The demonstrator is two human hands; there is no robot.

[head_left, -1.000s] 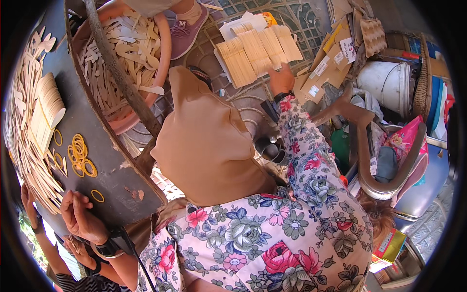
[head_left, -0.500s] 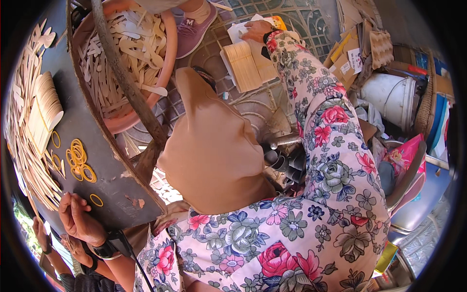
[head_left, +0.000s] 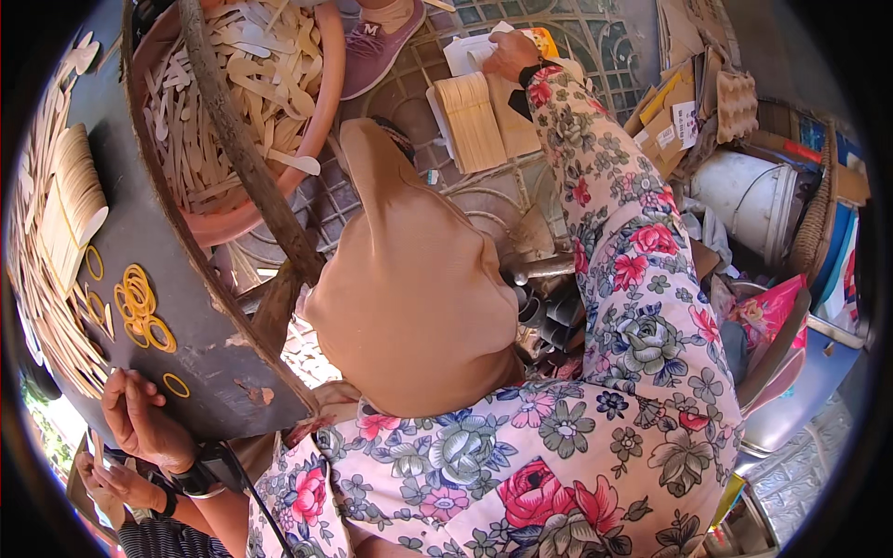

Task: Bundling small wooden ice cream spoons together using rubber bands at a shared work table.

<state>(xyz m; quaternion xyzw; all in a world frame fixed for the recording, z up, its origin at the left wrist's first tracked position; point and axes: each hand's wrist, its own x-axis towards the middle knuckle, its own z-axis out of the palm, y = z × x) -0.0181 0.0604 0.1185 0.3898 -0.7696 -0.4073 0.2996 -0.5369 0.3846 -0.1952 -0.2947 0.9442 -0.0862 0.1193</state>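
Observation:
My right hand [head_left: 512,56], at the end of a stretched floral sleeve, is low at the far side, its fingers closed against a white, thin-walled item [head_left: 473,50]. What they pinch is too small to make out. Right beside it lies a banded bundle of flat wooden pieces [head_left: 470,121]. My left hand [head_left: 144,418], with a dark watch at the wrist, is at the near edge of the dark table [head_left: 200,325]. Its fingers are curled together and nothing shows in them. Close by lie several yellow rubber bands [head_left: 139,296] and a curved bundle of wooden spoons [head_left: 73,209].
A terracotta-coloured basin [head_left: 327,88] full of loose wooden spoons stands beyond a wooden post [head_left: 228,112]. Another person's hands [head_left: 126,484] are at the lower left. A person's purple shoe [head_left: 381,46] is near the basin. Cardboard [head_left: 674,116] and a white bucket [head_left: 744,200] crowd the right.
The view has shifted slightly. My right hand stays by the white item, its fingers bent more. The other person's hands at lower left have moved closer together.

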